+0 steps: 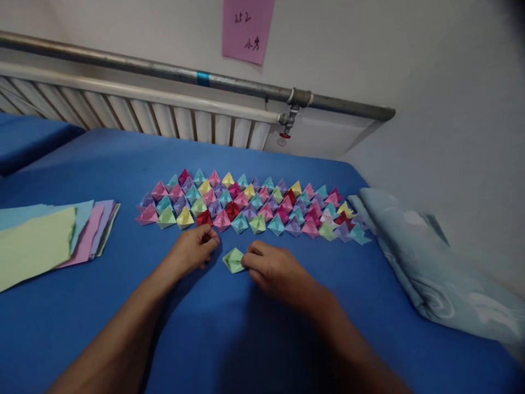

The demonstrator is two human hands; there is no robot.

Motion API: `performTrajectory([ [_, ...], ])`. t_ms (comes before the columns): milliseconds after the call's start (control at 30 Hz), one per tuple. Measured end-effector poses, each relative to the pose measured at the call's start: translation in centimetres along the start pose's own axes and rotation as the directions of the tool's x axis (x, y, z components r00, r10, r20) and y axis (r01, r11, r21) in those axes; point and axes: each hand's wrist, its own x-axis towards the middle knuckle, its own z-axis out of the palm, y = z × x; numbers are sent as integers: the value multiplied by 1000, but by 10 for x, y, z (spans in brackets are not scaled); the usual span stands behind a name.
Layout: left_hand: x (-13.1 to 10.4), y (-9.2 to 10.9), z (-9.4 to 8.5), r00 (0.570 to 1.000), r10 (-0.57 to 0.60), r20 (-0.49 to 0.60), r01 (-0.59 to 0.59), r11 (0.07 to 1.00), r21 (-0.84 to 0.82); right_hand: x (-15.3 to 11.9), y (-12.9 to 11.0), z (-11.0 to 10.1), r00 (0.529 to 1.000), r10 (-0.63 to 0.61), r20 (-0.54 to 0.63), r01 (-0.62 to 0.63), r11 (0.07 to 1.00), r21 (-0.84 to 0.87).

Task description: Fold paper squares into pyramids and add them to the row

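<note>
Between my hands, on the blue surface [192, 339], a light green folded paper boat [233, 260] has its right tip pinched by my right hand [273, 269]. My left hand [194, 247] is closed, its fingertips curled together just below the front row of boats; anything inside them is hidden. Beyond both hands, several rows of small folded paper boats [257, 223] in pink, blue, yellow, red, green and purple stand close together.
Loose sheets of coloured paper [36, 246] lie at the left. A folded light blue patterned cloth [426, 262] lies at the right. Behind the surface are a white radiator [164, 117], a metal pipe [246, 85] with a red-handled valve, and a pink note [247, 30] on the wall.
</note>
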Motion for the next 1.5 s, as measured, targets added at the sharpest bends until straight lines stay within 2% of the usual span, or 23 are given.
performTrajectory([
  [167, -3, 5, 3, 996, 62, 69, -63, 998, 2, 2, 11, 5, 998, -68, 8, 68, 998, 1],
  [267, -4, 6, 4, 991, 87, 98, -89, 996, 15, 4, 14, 7, 995, -84, -61, 89, 992, 85],
  [333, -4, 6, 3, 987, 110, 117, -115, 993, 37, 4, 13, 7, 984, -42, -175, 73, 983, 170],
  [400, -4, 4, 3, 982, 136, 132, -147, 986, 77, 4, 11, 4, 959, 87, -271, -15, 967, 255],
  [433, -3, 3, 3, 979, 150, 135, -163, 982, 96, 3, 9, 2, 949, 169, -265, -85, 950, 301],
  [500, -2, 0, 4, 975, 178, 132, -194, 974, 119, 3, 3, -1, 943, 305, -132, -239, 899, 368],
  [567, 0, -2, 6, 969, 210, 130, -226, 967, 121, 2, -3, -3, 930, 364, 46, -355, 861, 364],
  [633, 1, -4, 7, 958, 245, 147, -263, 958, 116, 3, -9, -2, 912, 390, 126, -409, 861, 303],
  [733, 1, -5, 8, 943, 267, 199, -293, 950, 110, 6, -14, 5, 903, 410, 127, -429, 878, 212],
  [933, -5, -1, 7, 934, 210, 287, -260, 954, 148, 10, -12, 18, 940, 336, 59, -342, 927, 154],
  [1167, -7, 5, 13, 950, 201, 240, -263, 929, 262, 14, -13, 21, 924, 376, 70, -383, 915, 128],
  [1500, -10, 3, 25, 944, 279, 175, -328, 843, 427, 18, -14, 27, 912, 404, 69, -406, 914, 21],
])
